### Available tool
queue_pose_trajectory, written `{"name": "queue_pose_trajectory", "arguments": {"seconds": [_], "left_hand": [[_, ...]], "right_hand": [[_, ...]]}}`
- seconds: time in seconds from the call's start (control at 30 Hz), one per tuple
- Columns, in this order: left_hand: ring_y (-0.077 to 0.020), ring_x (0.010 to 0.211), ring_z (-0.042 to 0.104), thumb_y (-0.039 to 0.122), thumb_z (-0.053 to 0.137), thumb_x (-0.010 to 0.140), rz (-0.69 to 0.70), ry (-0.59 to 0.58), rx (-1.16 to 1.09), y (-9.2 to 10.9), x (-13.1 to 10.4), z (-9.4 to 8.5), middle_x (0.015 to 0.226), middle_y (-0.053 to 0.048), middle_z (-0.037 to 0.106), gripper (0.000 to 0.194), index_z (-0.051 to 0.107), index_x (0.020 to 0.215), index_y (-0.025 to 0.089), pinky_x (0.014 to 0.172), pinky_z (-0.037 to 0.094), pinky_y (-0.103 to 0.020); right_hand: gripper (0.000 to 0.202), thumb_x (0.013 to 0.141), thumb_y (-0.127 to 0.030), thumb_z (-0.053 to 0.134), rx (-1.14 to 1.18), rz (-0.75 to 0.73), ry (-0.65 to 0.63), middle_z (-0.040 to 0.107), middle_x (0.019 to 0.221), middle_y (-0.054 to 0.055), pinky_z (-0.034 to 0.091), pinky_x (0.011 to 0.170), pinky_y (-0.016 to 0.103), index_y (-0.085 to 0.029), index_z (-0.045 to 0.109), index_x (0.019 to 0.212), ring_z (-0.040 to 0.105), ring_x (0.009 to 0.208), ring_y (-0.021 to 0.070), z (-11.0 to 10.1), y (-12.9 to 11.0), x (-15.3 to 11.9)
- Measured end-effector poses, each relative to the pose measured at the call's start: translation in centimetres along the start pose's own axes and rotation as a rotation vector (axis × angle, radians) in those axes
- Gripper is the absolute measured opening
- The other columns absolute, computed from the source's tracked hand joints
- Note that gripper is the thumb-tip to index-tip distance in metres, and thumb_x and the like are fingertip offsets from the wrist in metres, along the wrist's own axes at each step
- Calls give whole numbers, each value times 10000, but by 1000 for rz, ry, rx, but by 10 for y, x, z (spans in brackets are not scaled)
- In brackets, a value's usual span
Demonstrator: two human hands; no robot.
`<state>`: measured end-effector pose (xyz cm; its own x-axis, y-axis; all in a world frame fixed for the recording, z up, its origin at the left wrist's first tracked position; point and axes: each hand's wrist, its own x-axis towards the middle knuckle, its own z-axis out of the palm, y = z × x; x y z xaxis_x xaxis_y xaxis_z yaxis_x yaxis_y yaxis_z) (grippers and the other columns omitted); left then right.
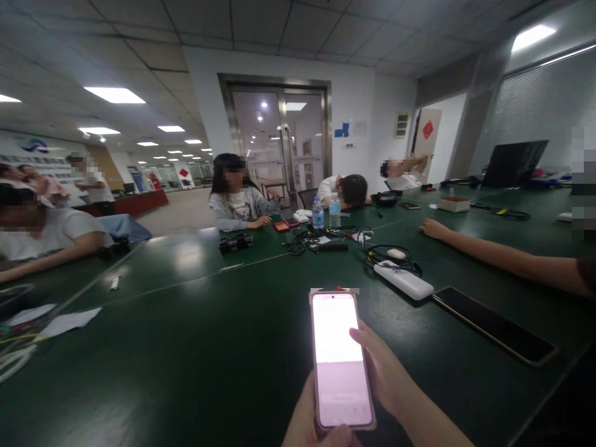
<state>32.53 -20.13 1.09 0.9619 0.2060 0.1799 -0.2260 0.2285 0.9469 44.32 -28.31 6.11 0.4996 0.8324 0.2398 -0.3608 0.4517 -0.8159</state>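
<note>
A phone point(342, 372) with a bright, washed-out screen stands upright in the lower middle of the head view. My left hand point(305, 416) is wrapped round its lower left edge, with the thumb at the bottom of the screen. From the right side, my right hand point(382, 366) holds the phone too, its thumb over the upper right part of the screen. The fingers behind the phone are hidden. Beyond it, a white power bank point(404, 280) and a dark phone point(496, 326) lie on the green table point(209, 354).
Two water bottles point(334, 211), tangled black cables point(302, 242) and a small open box point(453, 203) are on the table. Another person's forearm point(503, 251) rests at the right. Several people sit round the table. Papers point(72, 321) lie at the left.
</note>
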Motion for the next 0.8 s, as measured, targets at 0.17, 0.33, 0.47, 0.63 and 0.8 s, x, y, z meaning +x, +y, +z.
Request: {"name": "queue_pose_trajectory", "arguments": {"seconds": [0.17,0.33,0.47,0.63,0.8], "left_hand": [[-154,616,564,418,733,617,74,-41,-55,4,3,2,902,-132,582,793,330,1252,165,584,422,-272],[-176,612,564,447,732,601,68,-36,-35,7,3,3,893,-134,575,828,325,1264,165,588,437,-308],[-174,625,572,454,736,593,44,-11,-41,5,2,3,897,-125,582,811,349,1251,179,626,444,-313],[-201,699,587,413,743,602,38,16,-66,2,2,4,917,-125,589,783,360,1247,191,607,430,-283],[-209,717,585,381,744,610,72,27,-74,1,2,6,933,-128,589,754,376,1241,193,599,418,-276]], "right_hand": [[354,708,-371,581,-5,65,40,652,875,52,403,728,381,-214,541,1022,588,789,243,-3,0,2],[358,702,-373,581,-19,68,64,652,852,55,401,712,395,-211,538,1018,590,757,250,-4,1,2],[349,703,-358,581,-4,51,39,652,856,52,401,718,385,-212,545,1018,587,771,242,-2,0,2],[355,721,-357,567,-15,14,11,651,910,57,400,713,364,-213,552,1045,583,797,235,0,-1,2],[352,721,-329,575,15,-13,-6,647,907,56,397,721,364,-204,555,1050,580,811,232,0,0,1]]}}
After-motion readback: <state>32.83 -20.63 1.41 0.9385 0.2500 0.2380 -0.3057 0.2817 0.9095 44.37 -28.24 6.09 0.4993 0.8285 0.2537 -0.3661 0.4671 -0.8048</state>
